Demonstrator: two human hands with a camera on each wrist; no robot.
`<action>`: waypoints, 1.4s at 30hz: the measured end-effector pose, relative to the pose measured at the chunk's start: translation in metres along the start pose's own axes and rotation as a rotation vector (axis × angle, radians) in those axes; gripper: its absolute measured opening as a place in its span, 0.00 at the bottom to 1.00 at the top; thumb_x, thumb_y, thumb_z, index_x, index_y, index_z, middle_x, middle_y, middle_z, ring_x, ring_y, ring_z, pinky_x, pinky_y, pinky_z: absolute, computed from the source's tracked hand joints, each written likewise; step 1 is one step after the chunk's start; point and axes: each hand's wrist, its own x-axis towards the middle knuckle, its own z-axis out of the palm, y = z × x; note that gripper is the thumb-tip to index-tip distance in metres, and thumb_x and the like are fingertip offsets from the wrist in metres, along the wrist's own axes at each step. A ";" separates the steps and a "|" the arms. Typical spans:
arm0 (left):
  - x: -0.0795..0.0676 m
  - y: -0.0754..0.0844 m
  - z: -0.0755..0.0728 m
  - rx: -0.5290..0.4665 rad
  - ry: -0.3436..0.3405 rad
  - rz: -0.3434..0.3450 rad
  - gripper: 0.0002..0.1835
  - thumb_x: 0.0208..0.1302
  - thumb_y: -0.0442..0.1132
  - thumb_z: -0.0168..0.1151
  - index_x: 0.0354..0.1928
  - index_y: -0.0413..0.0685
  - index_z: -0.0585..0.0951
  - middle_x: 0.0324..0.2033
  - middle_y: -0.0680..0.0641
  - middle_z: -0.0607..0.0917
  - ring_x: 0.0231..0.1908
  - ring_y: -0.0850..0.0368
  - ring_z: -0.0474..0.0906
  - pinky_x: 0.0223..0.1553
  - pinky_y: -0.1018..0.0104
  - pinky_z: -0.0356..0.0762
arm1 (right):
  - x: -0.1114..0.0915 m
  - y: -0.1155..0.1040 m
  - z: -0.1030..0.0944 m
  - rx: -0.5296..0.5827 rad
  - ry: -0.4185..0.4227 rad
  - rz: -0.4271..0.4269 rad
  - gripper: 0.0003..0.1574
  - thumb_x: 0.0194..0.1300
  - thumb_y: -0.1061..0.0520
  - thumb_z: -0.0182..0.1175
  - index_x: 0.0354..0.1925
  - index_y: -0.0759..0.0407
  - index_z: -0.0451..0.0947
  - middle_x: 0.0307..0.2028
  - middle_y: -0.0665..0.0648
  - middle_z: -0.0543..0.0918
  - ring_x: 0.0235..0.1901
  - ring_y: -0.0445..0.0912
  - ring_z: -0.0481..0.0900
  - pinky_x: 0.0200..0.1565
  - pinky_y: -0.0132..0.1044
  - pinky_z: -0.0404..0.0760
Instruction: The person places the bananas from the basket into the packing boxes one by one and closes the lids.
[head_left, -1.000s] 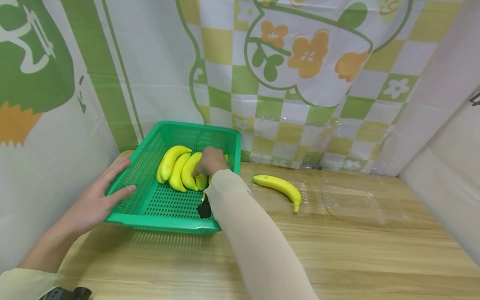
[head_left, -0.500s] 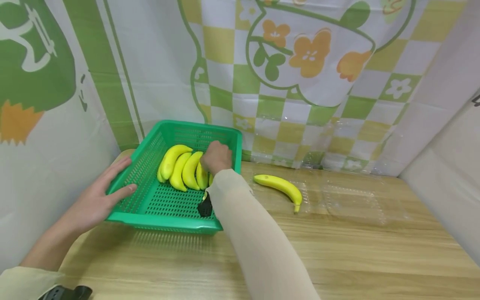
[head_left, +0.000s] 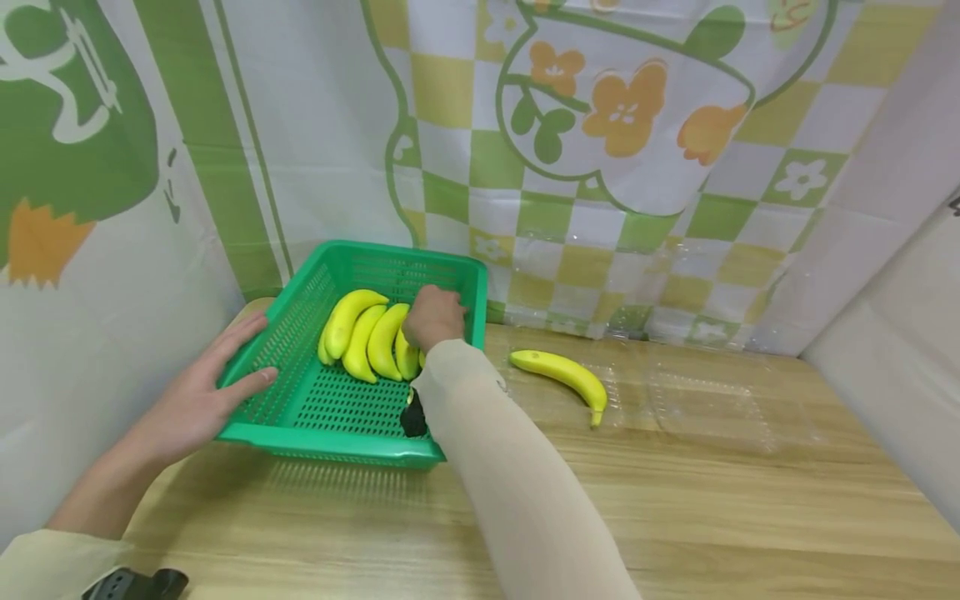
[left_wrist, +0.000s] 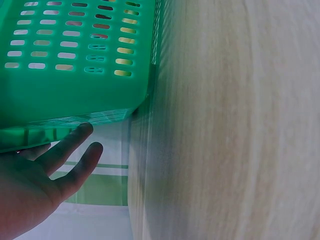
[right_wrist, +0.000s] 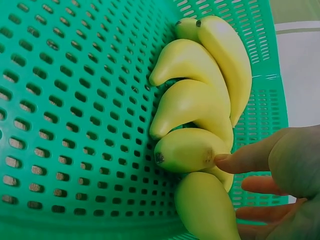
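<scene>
Several yellow bananas [head_left: 384,342] lie side by side in a green perforated plastic basket [head_left: 330,439]. My right hand [head_left: 435,317] is inside, over the right end of the row. In the right wrist view, its thumb touches or nearly touches the tip of one banana [right_wrist: 185,150]. The other fingers extend behind a nearer banana [right_wrist: 207,207], apart from the thumb. My left hand [head_left: 191,400] rests at the basket's left rim, thumb over the edge. Straight, spread fingers [left_wrist: 80,167] show along the outside in the left wrist view.
A single banana [head_left: 562,375] lies right of the basket in an open clear plastic container [head_left: 705,404] on the wooden table [head_left: 712,517]. A patterned cloth [head_left: 442,92] hangs behind. A black device [head_left: 413,417] on my right wrist hangs inside the basket.
My right hand has shifted slightly right and away within the basket, uncovering more of the banana row. The left hand stays at the rim.
</scene>
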 end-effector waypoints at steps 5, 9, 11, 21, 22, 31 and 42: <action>0.000 -0.001 0.000 -0.012 -0.002 0.002 0.42 0.83 0.46 0.54 0.87 0.50 0.46 0.86 0.35 0.42 0.83 0.23 0.32 0.71 0.13 0.34 | 0.000 -0.001 0.001 -0.032 0.020 -0.011 0.18 0.71 0.56 0.65 0.56 0.61 0.85 0.56 0.65 0.82 0.56 0.60 0.84 0.54 0.48 0.88; 0.000 0.000 0.000 -0.013 0.004 0.006 0.41 0.82 0.45 0.55 0.87 0.49 0.46 0.86 0.35 0.43 0.83 0.23 0.32 0.72 0.13 0.34 | 0.000 -0.001 0.000 -0.049 0.033 -0.035 0.18 0.71 0.57 0.64 0.56 0.61 0.86 0.56 0.63 0.84 0.57 0.58 0.84 0.56 0.48 0.87; 0.000 0.001 0.000 -0.011 0.006 0.004 0.42 0.82 0.45 0.55 0.87 0.49 0.46 0.86 0.34 0.43 0.83 0.23 0.32 0.72 0.13 0.34 | 0.000 0.000 0.000 -0.057 0.039 -0.049 0.17 0.72 0.57 0.64 0.55 0.61 0.86 0.55 0.62 0.85 0.56 0.56 0.85 0.56 0.47 0.88; 0.000 0.002 0.000 -0.004 0.003 -0.001 0.41 0.82 0.44 0.54 0.87 0.46 0.46 0.86 0.34 0.43 0.83 0.23 0.33 0.73 0.15 0.34 | -0.001 0.000 -0.002 -0.030 0.058 -0.018 0.15 0.68 0.56 0.68 0.51 0.61 0.87 0.52 0.62 0.88 0.54 0.54 0.86 0.53 0.43 0.89; 0.000 0.002 0.000 -0.004 0.006 0.000 0.41 0.82 0.44 0.55 0.87 0.46 0.46 0.86 0.34 0.44 0.83 0.23 0.33 0.73 0.15 0.35 | -0.001 0.000 -0.002 -0.013 0.068 -0.015 0.14 0.67 0.56 0.68 0.49 0.61 0.87 0.51 0.61 0.89 0.54 0.54 0.86 0.53 0.43 0.89; 0.000 -0.001 0.000 0.001 0.010 0.002 0.42 0.82 0.47 0.55 0.87 0.50 0.47 0.86 0.35 0.44 0.83 0.23 0.33 0.72 0.13 0.35 | -0.009 -0.002 -0.010 0.212 0.092 0.008 0.13 0.69 0.59 0.66 0.27 0.56 0.75 0.28 0.54 0.77 0.31 0.49 0.77 0.31 0.38 0.78; 0.000 0.000 0.000 -0.005 0.006 -0.006 0.42 0.82 0.46 0.55 0.87 0.49 0.46 0.86 0.35 0.43 0.83 0.23 0.33 0.72 0.14 0.35 | -0.012 -0.006 -0.016 0.288 0.082 0.062 0.11 0.71 0.54 0.65 0.31 0.55 0.77 0.30 0.55 0.80 0.31 0.49 0.78 0.30 0.38 0.77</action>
